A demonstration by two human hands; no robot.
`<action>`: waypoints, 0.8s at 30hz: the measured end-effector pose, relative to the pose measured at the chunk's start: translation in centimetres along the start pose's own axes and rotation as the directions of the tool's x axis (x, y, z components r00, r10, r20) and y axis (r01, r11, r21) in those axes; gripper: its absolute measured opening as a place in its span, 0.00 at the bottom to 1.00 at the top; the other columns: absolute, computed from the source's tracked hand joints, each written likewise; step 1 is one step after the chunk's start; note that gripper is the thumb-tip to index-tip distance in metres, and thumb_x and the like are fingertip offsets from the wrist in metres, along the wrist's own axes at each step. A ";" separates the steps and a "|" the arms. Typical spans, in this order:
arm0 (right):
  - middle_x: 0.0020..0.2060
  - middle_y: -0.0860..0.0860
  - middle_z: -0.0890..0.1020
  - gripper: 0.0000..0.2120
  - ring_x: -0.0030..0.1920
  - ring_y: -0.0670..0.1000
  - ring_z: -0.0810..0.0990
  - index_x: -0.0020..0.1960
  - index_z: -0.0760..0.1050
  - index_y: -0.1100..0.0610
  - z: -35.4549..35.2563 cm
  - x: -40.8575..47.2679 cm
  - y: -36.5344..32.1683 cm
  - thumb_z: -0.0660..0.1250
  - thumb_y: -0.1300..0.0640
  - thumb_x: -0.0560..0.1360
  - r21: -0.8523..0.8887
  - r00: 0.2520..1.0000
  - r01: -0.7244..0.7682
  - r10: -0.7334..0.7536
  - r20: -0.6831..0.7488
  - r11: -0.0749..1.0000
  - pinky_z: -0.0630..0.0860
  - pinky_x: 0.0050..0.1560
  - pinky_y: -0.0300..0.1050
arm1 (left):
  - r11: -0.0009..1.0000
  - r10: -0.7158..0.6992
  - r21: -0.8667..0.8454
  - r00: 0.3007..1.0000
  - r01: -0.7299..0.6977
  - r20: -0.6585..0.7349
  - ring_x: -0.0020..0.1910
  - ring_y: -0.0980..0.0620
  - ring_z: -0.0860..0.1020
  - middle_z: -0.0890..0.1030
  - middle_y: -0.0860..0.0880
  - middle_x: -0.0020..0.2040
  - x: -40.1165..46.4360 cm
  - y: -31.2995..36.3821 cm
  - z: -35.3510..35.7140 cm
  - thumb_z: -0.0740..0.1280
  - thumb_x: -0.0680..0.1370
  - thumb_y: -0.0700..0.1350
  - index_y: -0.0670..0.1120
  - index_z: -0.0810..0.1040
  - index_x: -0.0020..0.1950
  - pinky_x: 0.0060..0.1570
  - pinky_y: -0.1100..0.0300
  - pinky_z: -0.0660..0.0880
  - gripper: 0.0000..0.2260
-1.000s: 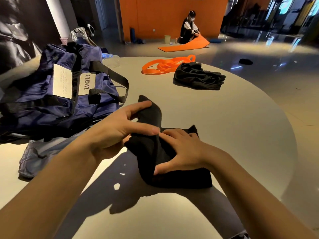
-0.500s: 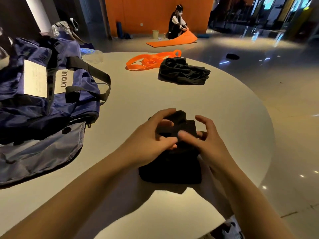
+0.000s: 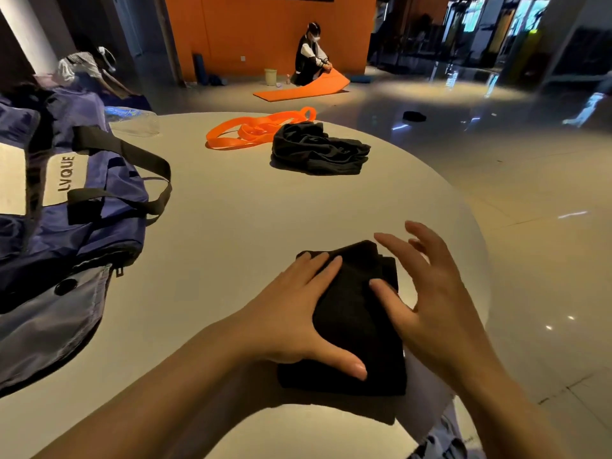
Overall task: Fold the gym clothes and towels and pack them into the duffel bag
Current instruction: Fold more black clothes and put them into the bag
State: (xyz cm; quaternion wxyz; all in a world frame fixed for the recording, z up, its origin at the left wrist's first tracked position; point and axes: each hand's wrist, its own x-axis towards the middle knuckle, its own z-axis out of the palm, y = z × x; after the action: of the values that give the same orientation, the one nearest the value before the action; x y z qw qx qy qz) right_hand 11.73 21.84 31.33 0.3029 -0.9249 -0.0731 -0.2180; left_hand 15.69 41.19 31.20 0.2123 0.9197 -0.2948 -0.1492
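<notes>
A folded black cloth (image 3: 352,313) lies on the round white table (image 3: 238,220) near its front edge. My left hand (image 3: 298,313) lies flat on the cloth's left side, fingers straight, thumb across its near part. My right hand (image 3: 427,293) is at the cloth's right side with fingers spread, its thumb touching the fabric. A navy duffel bag (image 3: 66,207) with black straps and an "LVQUE" label lies on the table at the left. A crumpled black garment (image 3: 318,150) sits at the far side of the table.
An orange resistance band (image 3: 255,127) lies beside the crumpled garment. A clear plastic item (image 3: 135,122) sits behind the bag. On the floor beyond, a person (image 3: 309,58) kneels at an orange mat (image 3: 301,89). The table edge curves close on the right.
Both hands have gone from pinching and folding the cloth to lying flat and spread over the folded bundle. The view has swung left then back.
</notes>
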 end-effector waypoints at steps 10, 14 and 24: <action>0.73 0.35 0.56 0.29 0.72 0.35 0.51 0.74 0.53 0.37 -2.0 -0.1 7.8 0.45 0.31 0.75 -0.069 0.921 -0.220 0.230 0.315 0.973 0.51 0.76 0.45 | 0.944 0.298 0.230 0.912 -0.237 -0.283 0.76 0.56 0.50 0.50 0.57 0.78 8.6 4.5 1.9 0.63 0.60 0.78 0.63 0.43 0.77 0.75 0.44 0.40 0.52; 0.75 0.40 0.58 0.36 0.74 0.42 0.55 0.75 0.54 0.41 -2.9 1.0 10.2 0.44 0.28 0.70 -0.133 0.917 -0.264 0.292 0.273 0.955 0.53 0.75 0.54 | 0.914 0.381 0.306 0.826 -0.267 -0.416 0.70 0.52 0.65 0.68 0.52 0.72 10.8 5.4 2.3 0.57 0.64 0.78 0.55 0.60 0.76 0.73 0.39 0.53 0.45; 0.76 0.46 0.57 0.23 0.76 0.47 0.54 0.76 0.57 0.45 -4.5 2.6 7.5 0.50 0.42 0.81 -0.434 0.888 -0.209 0.356 0.292 0.876 0.42 0.75 0.58 | 0.921 0.325 0.310 0.905 -0.236 -0.274 0.76 0.53 0.59 0.56 0.56 0.77 5.1 1.4 4.1 0.36 0.80 0.64 0.57 0.52 0.77 0.73 0.43 0.54 0.28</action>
State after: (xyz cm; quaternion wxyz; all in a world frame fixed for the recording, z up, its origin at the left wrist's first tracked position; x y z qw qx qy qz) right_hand 14.45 13.10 31.78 0.1224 -0.9909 0.0555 -0.0062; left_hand 17.37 35.83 27.57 0.1496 0.8992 -0.4041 0.0760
